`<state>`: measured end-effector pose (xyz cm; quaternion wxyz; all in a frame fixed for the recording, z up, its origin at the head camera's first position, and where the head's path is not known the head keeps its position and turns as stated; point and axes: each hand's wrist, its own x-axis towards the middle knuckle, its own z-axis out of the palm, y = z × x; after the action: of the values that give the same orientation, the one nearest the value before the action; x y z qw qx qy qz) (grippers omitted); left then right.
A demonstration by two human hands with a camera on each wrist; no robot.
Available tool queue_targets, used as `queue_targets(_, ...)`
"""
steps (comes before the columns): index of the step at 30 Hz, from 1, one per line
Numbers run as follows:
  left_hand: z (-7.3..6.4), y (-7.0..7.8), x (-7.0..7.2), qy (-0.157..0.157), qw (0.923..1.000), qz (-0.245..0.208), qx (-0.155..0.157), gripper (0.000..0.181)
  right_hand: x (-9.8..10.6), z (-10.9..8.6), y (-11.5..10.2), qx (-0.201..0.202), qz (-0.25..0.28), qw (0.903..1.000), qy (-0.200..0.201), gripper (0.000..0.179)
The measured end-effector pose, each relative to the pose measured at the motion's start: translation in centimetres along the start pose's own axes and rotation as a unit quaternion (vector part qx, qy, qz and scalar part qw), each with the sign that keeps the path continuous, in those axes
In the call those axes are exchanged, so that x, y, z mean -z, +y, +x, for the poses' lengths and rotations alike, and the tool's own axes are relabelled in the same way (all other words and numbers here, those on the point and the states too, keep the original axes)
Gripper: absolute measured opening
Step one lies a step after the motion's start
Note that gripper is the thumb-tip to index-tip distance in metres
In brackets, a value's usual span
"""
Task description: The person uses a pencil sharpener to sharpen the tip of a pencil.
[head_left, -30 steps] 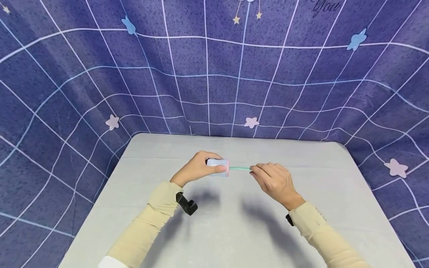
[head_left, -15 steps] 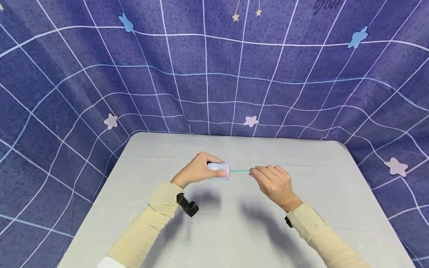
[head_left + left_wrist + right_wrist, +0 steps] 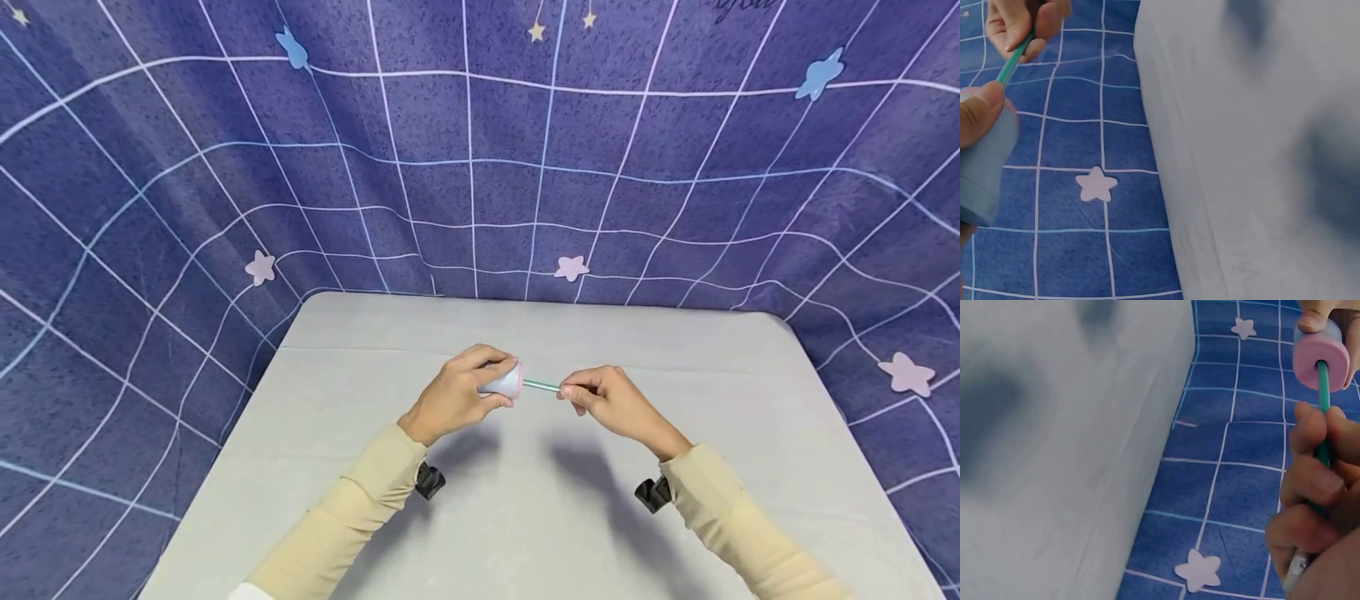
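Observation:
My left hand (image 3: pixel 453 396) grips a light-blue pencil sharpener (image 3: pixel 501 382), fingers over the top and thumb beneath. In the right wrist view, the sharpener's pink end (image 3: pixel 1305 365) faces my right hand, and a green pencil (image 3: pixel 1324 390) enters the hole in it. The tip inside is hidden. My right hand (image 3: pixel 611 402) pinches the pencil's shaft between thumb and curled fingers; its pale rear end shows below the palm in the right wrist view. Both hands are held above the table, the pencil lying nearly level between them.
A table with a pale grey cover (image 3: pixel 517 517) lies below, carrying the shadows of both hands. Behind and at the sides hangs a purple-blue curtain (image 3: pixel 420 192) with grid lines and stars. Black wrist cameras (image 3: pixel 430 481) are strapped on both forearms.
Both hands have rolled at the wrist: more of the left hand's back shows, and the right thumb now faces the head camera. The pencil stays in the sharpener.

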<state>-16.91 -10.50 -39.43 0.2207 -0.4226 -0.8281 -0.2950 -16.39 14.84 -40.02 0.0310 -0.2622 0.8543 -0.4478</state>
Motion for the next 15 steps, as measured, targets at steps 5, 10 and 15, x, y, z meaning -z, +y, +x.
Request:
queue_targets(5, -0.2, -0.4, -0.6, 0.018, 0.9998, -0.004, -0.001, 0.053, 0.6, 0.0, -0.2, 0.017, -0.08, 0.9967, -0.001, 0.007)
queue_targets(10, -0.3, -0.5, -0.8, -0.003, 0.9985, -0.02, 0.051, 0.053, 0.4, -0.2, 0.3, 0.09, -0.164, 0.9794, 0.077, 0.017)
queue_targets(15, 0.1, -0.7, -0.4, -0.047, 0.9862, -0.079, 0.138, 0.051, -0.1, -0.4, 1.4, 0.209, -0.204, 0.9399, 0.177, 0.021)
